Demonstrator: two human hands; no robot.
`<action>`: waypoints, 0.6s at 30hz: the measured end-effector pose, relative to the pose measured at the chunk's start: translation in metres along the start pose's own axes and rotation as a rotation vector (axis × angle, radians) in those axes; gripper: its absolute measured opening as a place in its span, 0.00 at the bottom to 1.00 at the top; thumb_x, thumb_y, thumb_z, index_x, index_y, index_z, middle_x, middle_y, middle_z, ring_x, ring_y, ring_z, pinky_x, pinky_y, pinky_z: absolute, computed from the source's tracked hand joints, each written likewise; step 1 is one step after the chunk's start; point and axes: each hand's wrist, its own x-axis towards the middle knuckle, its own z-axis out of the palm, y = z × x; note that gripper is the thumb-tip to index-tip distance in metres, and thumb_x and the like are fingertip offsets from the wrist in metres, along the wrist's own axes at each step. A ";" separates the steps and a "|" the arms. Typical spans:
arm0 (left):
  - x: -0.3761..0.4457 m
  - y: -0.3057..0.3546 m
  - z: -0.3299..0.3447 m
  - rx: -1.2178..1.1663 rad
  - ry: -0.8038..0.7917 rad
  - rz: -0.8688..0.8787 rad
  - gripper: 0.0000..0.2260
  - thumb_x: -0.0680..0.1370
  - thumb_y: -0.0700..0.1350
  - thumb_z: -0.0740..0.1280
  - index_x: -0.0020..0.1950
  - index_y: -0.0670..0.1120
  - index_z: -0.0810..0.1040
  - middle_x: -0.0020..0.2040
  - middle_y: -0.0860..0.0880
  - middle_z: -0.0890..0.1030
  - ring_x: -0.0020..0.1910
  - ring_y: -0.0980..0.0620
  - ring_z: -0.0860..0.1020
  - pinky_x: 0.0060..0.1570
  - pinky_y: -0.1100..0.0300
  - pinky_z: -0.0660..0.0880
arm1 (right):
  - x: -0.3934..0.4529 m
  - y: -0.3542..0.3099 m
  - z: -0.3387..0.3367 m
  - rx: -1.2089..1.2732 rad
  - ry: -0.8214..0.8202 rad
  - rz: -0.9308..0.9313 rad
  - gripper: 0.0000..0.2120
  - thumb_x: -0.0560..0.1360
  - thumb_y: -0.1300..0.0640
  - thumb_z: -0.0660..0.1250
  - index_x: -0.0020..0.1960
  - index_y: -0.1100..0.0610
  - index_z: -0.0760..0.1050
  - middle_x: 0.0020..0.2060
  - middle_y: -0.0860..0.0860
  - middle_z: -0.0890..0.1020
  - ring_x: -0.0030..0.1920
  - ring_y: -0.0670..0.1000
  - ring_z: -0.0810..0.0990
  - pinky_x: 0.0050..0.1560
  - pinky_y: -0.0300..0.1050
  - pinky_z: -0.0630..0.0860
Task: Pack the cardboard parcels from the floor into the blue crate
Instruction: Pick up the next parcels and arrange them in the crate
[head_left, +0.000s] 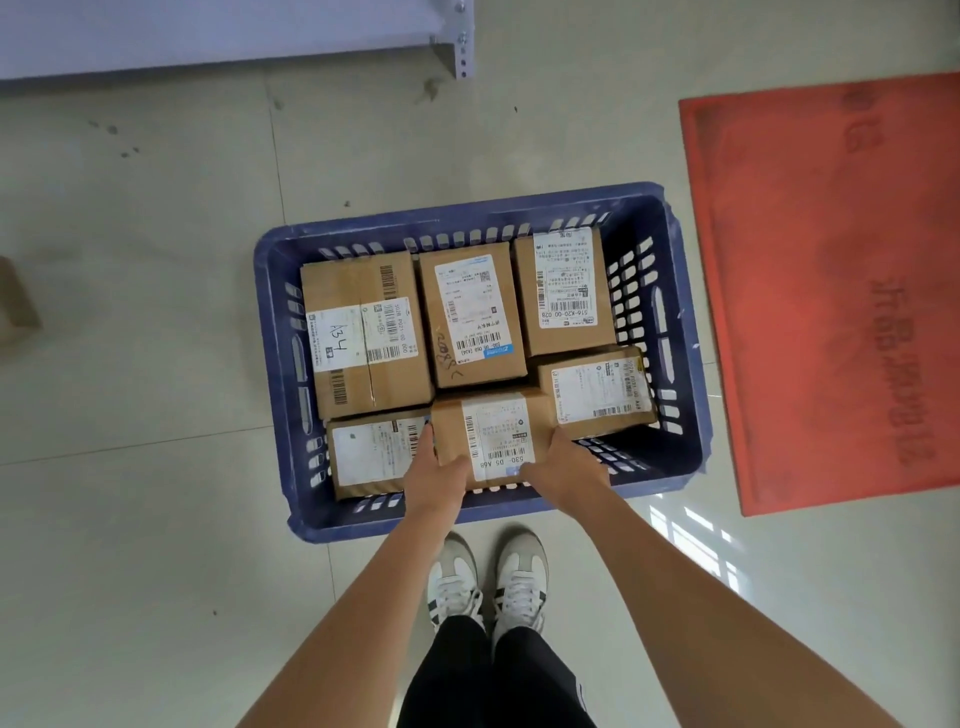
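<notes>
The blue crate stands on the tiled floor in front of my feet, with several labelled cardboard parcels inside. Three lie along the far side: a wide one, a middle one and a right one. Two more lie nearer, at the left and the right. Between those two I hold a small parcel at the crate's near middle. My left hand grips its left side and my right hand grips its right side.
A red mat lies on the floor right of the crate. A grey metal shelf runs along the top left. Part of another cardboard box shows at the left edge. My shoes stand just behind the crate.
</notes>
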 end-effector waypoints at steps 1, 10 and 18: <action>0.002 0.001 0.001 -0.004 0.001 -0.009 0.28 0.77 0.40 0.59 0.76 0.52 0.59 0.66 0.47 0.75 0.43 0.55 0.74 0.29 0.71 0.69 | 0.002 -0.001 0.001 0.020 0.010 0.004 0.32 0.74 0.50 0.64 0.73 0.58 0.57 0.51 0.53 0.80 0.56 0.55 0.78 0.66 0.55 0.68; 0.001 0.008 0.007 0.069 0.129 0.127 0.28 0.76 0.32 0.56 0.76 0.43 0.57 0.72 0.43 0.69 0.55 0.49 0.78 0.40 0.73 0.71 | 0.002 -0.016 0.010 0.071 0.188 -0.053 0.40 0.75 0.56 0.63 0.77 0.56 0.42 0.72 0.56 0.63 0.62 0.59 0.75 0.60 0.53 0.71; 0.007 0.005 0.010 0.354 0.040 0.287 0.29 0.76 0.34 0.57 0.75 0.50 0.58 0.72 0.42 0.65 0.65 0.42 0.70 0.51 0.61 0.66 | 0.012 -0.009 0.017 -0.017 0.176 -0.051 0.39 0.75 0.54 0.63 0.78 0.54 0.42 0.68 0.58 0.67 0.60 0.59 0.75 0.58 0.53 0.72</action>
